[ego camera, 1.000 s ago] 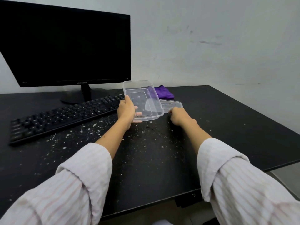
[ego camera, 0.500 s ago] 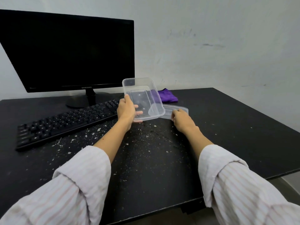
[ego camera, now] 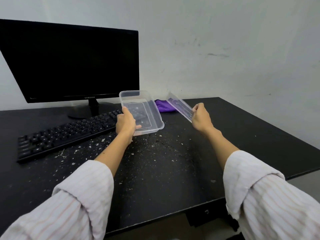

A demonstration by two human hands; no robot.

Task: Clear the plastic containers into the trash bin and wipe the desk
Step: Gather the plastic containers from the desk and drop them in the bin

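Left hand [ego camera: 126, 122]: a clear rectangular plastic container [ego camera: 141, 110] is gripped by its near corner, above the black desk [ego camera: 251, 135].
Right hand [ego camera: 200, 118]: a clear flat plastic lid [ego camera: 180, 105] is pinched, tilted, above the desk.
Desk: scattered with pale crumbs [ego camera: 138, 158].

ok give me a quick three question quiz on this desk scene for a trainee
1. True or false: the left hand grips the clear container.
2. What does the right hand pinch? A) purple cloth B) clear lid C) keyboard
3. Fill in: crumbs lie scattered on the black ____.

Key:
1. True.
2. B, the clear lid, lifted and tilted; the purple cloth lies behind it.
3. Desk.
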